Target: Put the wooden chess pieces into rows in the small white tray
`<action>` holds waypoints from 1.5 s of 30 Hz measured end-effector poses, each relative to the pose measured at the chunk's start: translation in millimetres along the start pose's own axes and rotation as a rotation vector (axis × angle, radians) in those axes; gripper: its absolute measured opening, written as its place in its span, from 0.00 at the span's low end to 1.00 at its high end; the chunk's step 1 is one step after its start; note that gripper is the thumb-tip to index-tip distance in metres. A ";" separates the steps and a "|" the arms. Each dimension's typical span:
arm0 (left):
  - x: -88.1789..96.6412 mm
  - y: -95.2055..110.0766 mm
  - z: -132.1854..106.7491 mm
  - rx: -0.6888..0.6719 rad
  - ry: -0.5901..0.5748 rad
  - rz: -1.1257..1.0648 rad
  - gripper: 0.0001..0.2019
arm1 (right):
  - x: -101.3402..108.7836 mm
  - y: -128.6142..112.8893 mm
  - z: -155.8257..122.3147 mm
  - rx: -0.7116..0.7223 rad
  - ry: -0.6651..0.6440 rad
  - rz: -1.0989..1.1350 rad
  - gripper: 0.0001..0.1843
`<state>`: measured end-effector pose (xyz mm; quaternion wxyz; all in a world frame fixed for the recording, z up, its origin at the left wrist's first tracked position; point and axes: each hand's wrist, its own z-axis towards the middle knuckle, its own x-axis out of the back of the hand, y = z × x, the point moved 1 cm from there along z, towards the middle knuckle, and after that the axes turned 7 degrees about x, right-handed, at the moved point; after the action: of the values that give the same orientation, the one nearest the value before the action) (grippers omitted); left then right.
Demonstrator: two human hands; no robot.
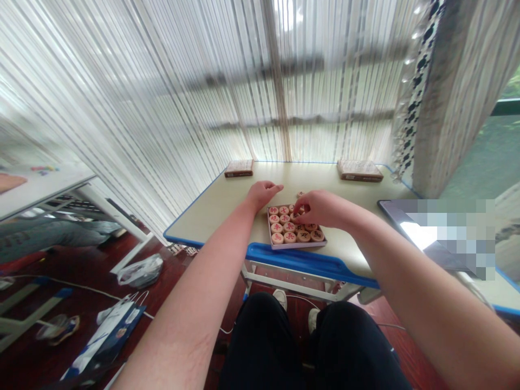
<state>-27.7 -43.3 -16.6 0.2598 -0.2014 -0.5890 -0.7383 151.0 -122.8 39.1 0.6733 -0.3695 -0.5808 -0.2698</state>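
A shallow box [296, 248] near the table's front edge holds rows of round wooden Chinese chess pieces [290, 237], marked with red and black characters. My right hand [323, 208] reaches over the box's right side, its thumb and fingers closed around a Chinese chess piece [296, 217] among the others. Part of the box and some pieces are hidden under that hand. Just behind the box's left corner, my left hand [263, 195] is held low over the table with curled fingers; its palm side is hidden. One loose piece [300, 194] lies beyond the box.
The pale table [211, 208] has a blue edge. Two flat boxes [239, 168] [359, 170] lie at its far corners. A dark device [406, 222], partly blurred out, is at right. Bags [140, 271] and cables lie on the floor at left. A striped curtain hangs behind.
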 end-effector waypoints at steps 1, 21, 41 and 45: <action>0.1 0.4 -0.3 0.001 0.002 -0.001 0.24 | 0.2 -0.1 -0.3 -0.001 0.000 0.002 0.15; 2.3 2.5 -1.2 0.016 -0.008 0.018 0.23 | -29.6 69.2 32.3 0.013 0.238 -0.002 0.18; 3.7 2.5 -6.4 -0.002 0.018 0.005 0.24 | -0.9 54.1 10.8 -0.122 0.355 1.186 0.19; 3.8 4.7 -7.5 0.012 0.026 -0.013 0.23 | 10.3 45.4 5.5 -0.065 0.328 1.315 0.17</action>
<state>-27.8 -51.9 -12.4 0.2638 -0.1863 -0.5911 -0.7391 185.6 -91.3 41.1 0.7652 -0.6204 -0.1171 0.1261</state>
